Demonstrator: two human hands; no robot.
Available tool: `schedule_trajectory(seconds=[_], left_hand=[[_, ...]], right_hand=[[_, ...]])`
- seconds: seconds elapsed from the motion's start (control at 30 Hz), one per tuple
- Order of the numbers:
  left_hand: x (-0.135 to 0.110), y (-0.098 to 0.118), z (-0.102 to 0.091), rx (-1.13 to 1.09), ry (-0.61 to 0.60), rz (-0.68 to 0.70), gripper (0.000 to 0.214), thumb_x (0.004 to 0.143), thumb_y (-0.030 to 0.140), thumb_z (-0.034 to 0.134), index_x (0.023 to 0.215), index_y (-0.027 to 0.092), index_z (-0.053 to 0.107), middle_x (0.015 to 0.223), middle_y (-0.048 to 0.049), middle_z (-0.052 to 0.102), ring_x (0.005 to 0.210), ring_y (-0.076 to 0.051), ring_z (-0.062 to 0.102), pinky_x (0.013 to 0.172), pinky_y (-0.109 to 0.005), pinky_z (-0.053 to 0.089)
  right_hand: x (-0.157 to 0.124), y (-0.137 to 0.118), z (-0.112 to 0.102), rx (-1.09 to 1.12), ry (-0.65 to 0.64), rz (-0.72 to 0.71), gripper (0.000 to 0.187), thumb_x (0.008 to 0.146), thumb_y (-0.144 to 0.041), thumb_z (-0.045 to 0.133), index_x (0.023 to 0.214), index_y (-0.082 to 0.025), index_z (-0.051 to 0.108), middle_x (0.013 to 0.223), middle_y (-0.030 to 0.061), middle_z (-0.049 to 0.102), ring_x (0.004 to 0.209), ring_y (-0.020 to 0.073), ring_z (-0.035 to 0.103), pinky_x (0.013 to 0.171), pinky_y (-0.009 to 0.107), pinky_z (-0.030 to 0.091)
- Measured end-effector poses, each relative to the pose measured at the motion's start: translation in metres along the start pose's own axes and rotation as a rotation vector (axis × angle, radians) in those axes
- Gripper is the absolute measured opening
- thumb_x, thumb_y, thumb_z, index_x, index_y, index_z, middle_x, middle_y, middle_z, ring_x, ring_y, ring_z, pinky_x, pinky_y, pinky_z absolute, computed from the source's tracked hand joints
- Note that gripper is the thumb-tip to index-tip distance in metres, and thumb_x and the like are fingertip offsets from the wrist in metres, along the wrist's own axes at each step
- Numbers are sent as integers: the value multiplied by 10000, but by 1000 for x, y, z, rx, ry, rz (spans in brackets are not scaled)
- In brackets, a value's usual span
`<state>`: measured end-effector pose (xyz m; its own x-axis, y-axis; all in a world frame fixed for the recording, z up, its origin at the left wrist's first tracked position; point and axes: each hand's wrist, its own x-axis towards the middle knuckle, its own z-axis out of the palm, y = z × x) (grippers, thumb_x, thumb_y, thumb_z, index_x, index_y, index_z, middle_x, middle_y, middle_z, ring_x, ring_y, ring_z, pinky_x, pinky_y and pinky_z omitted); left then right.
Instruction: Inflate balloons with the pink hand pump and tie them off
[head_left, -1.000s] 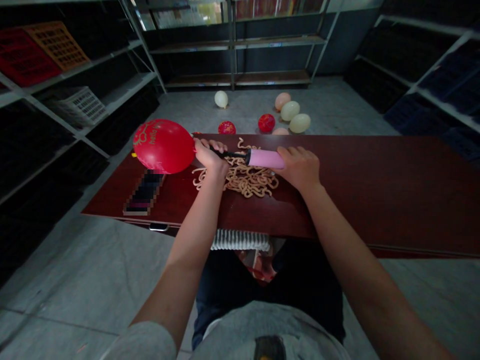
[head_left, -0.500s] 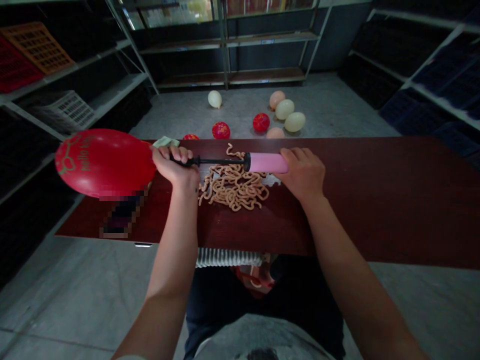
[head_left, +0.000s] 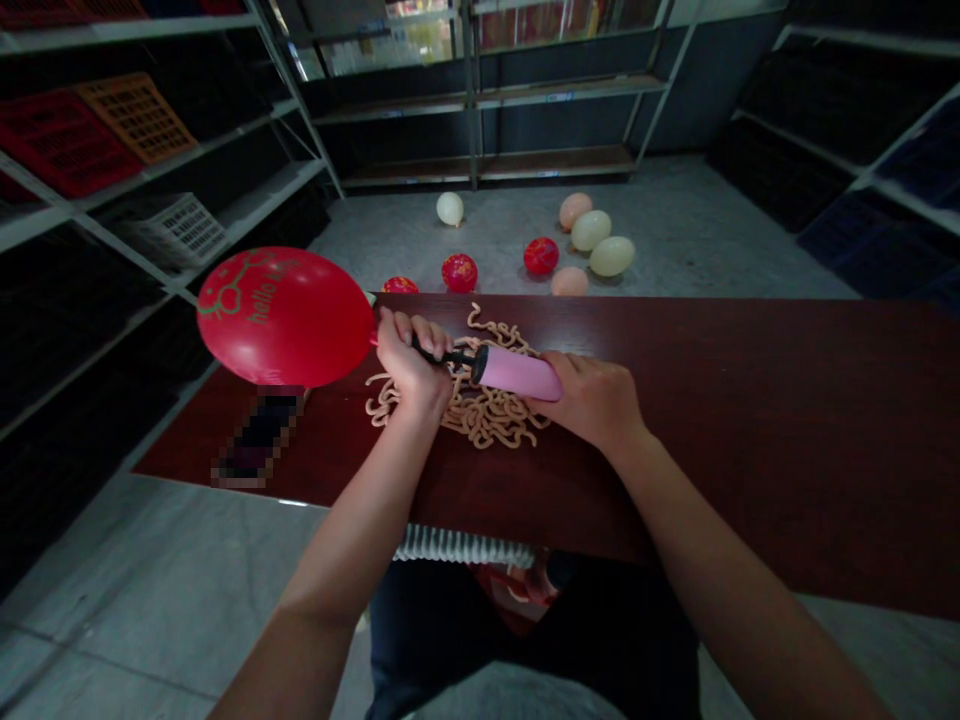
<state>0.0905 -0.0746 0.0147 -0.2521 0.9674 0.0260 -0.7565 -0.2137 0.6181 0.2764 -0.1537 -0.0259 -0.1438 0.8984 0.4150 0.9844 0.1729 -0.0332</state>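
Note:
A large red balloon (head_left: pixel 289 318) with green print is blown up at my left. Its neck runs into my left hand (head_left: pixel 416 360), which is closed around the black end of a balloon pump. My right hand (head_left: pixel 592 395) grips the pink barrel of the balloon pump (head_left: pixel 519 373). Little of the black rod shows between barrel and left hand. Beneath the pump, a tangled heap of tan, wavy strands (head_left: pixel 487 415) lies on the dark red-brown table (head_left: pixel 750 420). The balloon's neck is mostly hidden by my left fingers.
A pixelated dark, flat object (head_left: pixel 261 437) lies on the table's left part. Beyond the table, several red, pale and peach balloons (head_left: pixel 591 231) rest on the grey floor. Metal shelves (head_left: pixel 555 95) stand at the back and both sides, with crates (head_left: pixel 139 115) on the left.
My left hand, the pump's black end and the red balloon have moved right towards the barrel, so the rod is mostly pushed in. The barrel now tilts down to the right. The view has shifted slightly.

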Motion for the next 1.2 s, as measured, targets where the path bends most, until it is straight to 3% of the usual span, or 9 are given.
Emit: schedule_trajectory(seconds=[0.17,0.53,0.9,1.07,1.2], left_hand=[[-2,-9,0,-11,-36,-64,497,1017,379,376,571,209,238,413,56,265,330,-84,261,397,-250,255],[8,0,-6,-39,-52,-39,493,1025,376,335,572,214,229,399,57,265,323,-90,275,403,-252,273],[30,24,-19,-85,37,80,481,1013,374,373,581,209,239,410,60,271,327,-84,275,416,-239,274],[34,39,-20,-125,9,106,494,1024,367,347,572,207,225,405,58,257,322,-84,272,417,-241,274],[27,47,-13,-147,-1,159,502,1032,344,319,557,213,220,396,54,240,308,-91,244,395,-253,246]], right_hand=[[1,-5,4,3,6,2,517,831,-596,559,1110,-176,671,910,106,748,702,216,632,589,310,298],[2,-3,4,-44,113,-4,534,836,-649,544,1079,-195,685,849,82,725,714,201,609,606,303,293],[-1,28,-5,-276,150,29,376,893,-468,525,1134,-205,644,923,101,686,846,250,538,675,339,277],[-1,39,-5,-273,182,107,399,865,-460,555,1146,-190,641,978,118,686,881,270,536,715,353,296],[-1,42,-3,-213,174,91,391,846,-427,569,1133,-172,646,983,114,691,876,262,560,735,351,344]])
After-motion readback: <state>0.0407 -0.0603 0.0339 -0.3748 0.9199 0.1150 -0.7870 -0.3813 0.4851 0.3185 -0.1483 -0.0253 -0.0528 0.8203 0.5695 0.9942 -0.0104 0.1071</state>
